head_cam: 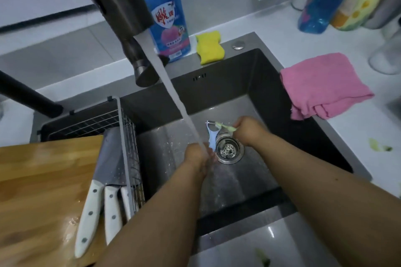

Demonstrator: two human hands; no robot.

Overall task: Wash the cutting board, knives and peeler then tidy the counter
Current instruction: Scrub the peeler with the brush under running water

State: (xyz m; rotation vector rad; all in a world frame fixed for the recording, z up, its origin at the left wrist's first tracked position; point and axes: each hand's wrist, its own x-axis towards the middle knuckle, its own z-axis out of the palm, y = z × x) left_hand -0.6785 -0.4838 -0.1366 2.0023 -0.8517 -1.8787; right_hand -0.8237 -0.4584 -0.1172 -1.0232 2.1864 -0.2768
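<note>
Both hands are working over the sink [271, 84], scrubbing the peeler under running water.

With my left hand [198, 156] I am gripping the light blue handle of the peeler [211, 136], fingers curled round its lower end, and the stream of water [173, 97] from the dark faucet [121, 6] is landing right on that hand. My right hand [249, 131] is pinching a pale green brush [225, 127], whose bristled head is touching the peeler's metal blade, just beyond the left hand. Between my 2 hands the drain strainer [229, 149] is showing. To the left of my left hand, 3 white-handled knives [97, 206] are lying on the wooden cutting board [39, 180], beside a wire rack [130, 136]. Past my right hand a pink cloth [321, 84] is hanging over the sink's rim; farther off, a yellow sponge [209, 47] is sitting next to a blue detergent bottle [167, 17].
</note>
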